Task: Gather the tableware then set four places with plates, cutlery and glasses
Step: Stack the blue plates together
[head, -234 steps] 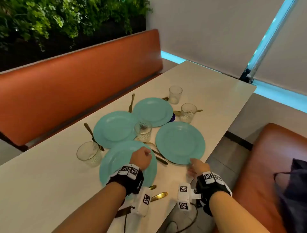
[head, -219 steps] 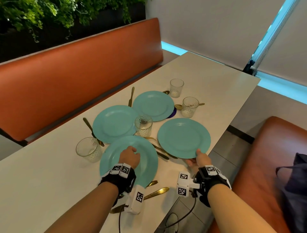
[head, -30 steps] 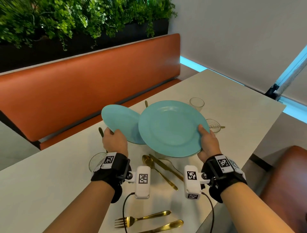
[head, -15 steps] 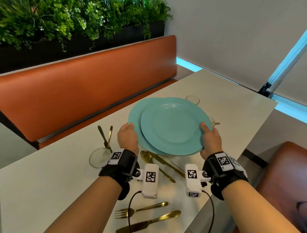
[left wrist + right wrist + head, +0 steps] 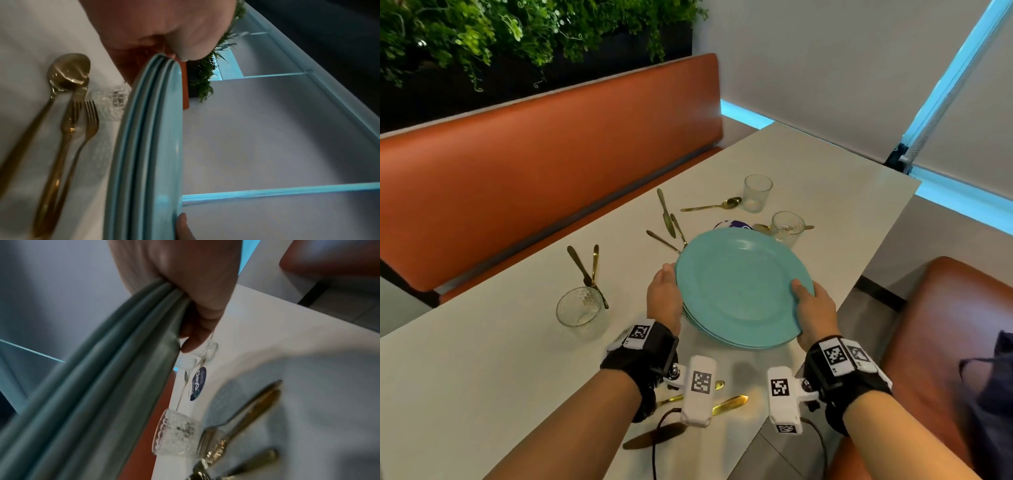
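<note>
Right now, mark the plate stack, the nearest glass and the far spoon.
plate stack (image 5: 739, 287): head view, centre of the top plate's face.
nearest glass (image 5: 580, 310): head view, front wall below the rim.
far spoon (image 5: 732, 202): head view, on its bowl.

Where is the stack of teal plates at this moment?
In the head view the stack of teal plates sits centre frame, held above the table by its rim between the left hand and right hand, just in front of a glass.

Restaurant dining booth: orange upholstered bench (image 5: 544, 171) w/ planter greenery (image 5: 482, 31) behind, long pale table (image 5: 808, 178), gold cutlery (image 5: 585, 270), glasses (image 5: 578, 308).
</note>
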### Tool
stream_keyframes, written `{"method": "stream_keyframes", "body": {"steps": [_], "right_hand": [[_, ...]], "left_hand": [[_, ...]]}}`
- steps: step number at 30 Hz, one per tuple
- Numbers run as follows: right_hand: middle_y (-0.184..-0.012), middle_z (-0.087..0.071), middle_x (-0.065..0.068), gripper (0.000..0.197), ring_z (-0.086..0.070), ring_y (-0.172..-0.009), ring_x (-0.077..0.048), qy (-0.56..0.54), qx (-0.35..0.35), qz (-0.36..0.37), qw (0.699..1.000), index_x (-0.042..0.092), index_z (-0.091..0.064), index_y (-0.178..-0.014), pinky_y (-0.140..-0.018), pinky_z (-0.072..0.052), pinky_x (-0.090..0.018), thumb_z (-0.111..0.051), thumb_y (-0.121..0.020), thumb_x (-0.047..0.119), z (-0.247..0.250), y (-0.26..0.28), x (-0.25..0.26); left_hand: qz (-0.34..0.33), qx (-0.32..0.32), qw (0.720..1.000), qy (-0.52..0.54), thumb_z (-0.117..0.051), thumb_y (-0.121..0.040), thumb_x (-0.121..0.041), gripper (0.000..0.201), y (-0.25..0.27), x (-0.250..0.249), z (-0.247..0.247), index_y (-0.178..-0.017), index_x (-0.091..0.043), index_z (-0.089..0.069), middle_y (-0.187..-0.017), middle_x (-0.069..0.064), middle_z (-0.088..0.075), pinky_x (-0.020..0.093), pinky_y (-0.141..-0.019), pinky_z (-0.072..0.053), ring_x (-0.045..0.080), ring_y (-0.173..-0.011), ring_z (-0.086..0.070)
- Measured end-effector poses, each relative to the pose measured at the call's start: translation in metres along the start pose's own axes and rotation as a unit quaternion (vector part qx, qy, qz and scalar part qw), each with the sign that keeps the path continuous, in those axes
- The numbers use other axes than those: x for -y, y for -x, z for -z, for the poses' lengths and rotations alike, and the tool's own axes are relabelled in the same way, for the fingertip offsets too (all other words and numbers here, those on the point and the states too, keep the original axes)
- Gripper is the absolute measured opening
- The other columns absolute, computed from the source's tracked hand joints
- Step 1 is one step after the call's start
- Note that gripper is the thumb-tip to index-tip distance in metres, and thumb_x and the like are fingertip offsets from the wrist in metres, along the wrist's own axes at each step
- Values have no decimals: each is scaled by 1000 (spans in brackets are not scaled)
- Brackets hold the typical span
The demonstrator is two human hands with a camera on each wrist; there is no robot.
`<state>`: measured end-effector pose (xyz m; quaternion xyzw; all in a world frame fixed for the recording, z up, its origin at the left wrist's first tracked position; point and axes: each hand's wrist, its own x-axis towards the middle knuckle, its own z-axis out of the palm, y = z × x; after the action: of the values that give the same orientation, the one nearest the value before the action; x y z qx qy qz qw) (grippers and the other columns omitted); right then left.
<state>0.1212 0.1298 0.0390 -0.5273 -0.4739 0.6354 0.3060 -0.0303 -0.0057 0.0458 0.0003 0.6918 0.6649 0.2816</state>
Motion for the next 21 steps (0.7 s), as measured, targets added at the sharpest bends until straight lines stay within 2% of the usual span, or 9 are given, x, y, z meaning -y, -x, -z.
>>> {"method": "stream_keyframes", "body": {"steps": [3, 4, 7, 8, 12, 14, 15, 17, 21], "right_hand": [[-121, -62, -18, 28, -61, -104, -34, 17, -1, 7, 1000, 6, -56, -121, -95, -49, -51, -50, -96, 16, -5, 10, -6], [-120, -62, -18, 27, -60, -102, -32, 19, 4, 11, 1000, 6, -56, -122, -93, -50, -50, -48, -96, 14, -10, 14, -5], [-113, -62, -12, 30, -59, -94, -28, 11, 53, 15, 998, 10, -55, -121, -72, -53, -36, -43, -94, 7, -32, 28, 3], [-112, -63, -11, 32, -59, -95, -27, 13, 74, 18, 997, 10, -56, -121, -71, -52, -34, -41, -92, 5, -42, 33, 6], [-115, -63, -8, 37, -59, -104, -26, 44, 156, 54, 985, 10, -58, -122, -82, -50, -35, -41, -90, -1, -96, 60, 13], [-115, -63, -6, 35, -59, -103, -25, 72, 202, 70, 974, 12, -59, -120, -87, -51, -38, -43, -91, 1, -130, 75, 10], [-115, -63, -5, 34, -59, -105, -26, 99, 235, 74, 964, 13, -59, -121, -91, -51, -42, -45, -91, 3, -161, 89, 1], [-118, -63, -5, 35, -59, -108, -26, 148, 258, 113, 948, 15, -58, -124, -96, -49, -46, -48, -91, 10, -189, 104, -4], [-117, -60, -14, 33, -56, -109, -31, 251, 288, 189, 905, 11, -54, -123, -96, -47, -45, -48, -91, 14, -236, 124, -16]], "left_hand": [[-4, 0, 997, -75, -32, -100, -27, 40, -1, 4, 10, -114, -2, -60, -112, 12, -64, 34, -85, -47, 26, -99, -59], [-13, -7, 996, -92, -34, -99, -25, 38, -2, 3, 15, -117, -4, -59, -116, 12, -64, 37, -90, -49, 28, -103, -59], [-40, -46, 992, -115, -33, -99, -26, 39, -8, -8, 39, -124, -7, -56, -121, 14, -62, 48, -99, -46, 32, -110, -58], [-46, -62, 990, -119, -32, -99, -26, 39, -11, -13, 50, -124, -6, -56, -121, 14, -62, 48, -99, -46, 32, -111, -58], [-73, -134, 978, -142, -35, -94, -30, 43, -25, -32, 114, -117, -2, -58, -122, 22, -60, 48, -101, -43, 38, -114, -55], [-75, -181, 960, -200, -33, -99, -19, 39, -30, -36, 154, -120, 4, -56, -124, 26, -57, 44, -102, -41, 39, -116, -52], [-59, -219, 949, -221, -31, -100, -14, 38, -31, -36, 191, -121, 6, -56, -126, 26, -56, 42, -102, -41, 40, -117, -52], [-36, -252, 933, -255, -32, -99, -8, 37, -35, -34, 223, -126, 5, -53, -129, 25, -55, 41, -103, -41, 39, -120, -51], [0, -280, 890, -361, -34, -98, -5, 36, -38, -23, 269, -127, 11, -50, -130, 30, -51, 43, -101, -36, 44, -120, -49]]}}
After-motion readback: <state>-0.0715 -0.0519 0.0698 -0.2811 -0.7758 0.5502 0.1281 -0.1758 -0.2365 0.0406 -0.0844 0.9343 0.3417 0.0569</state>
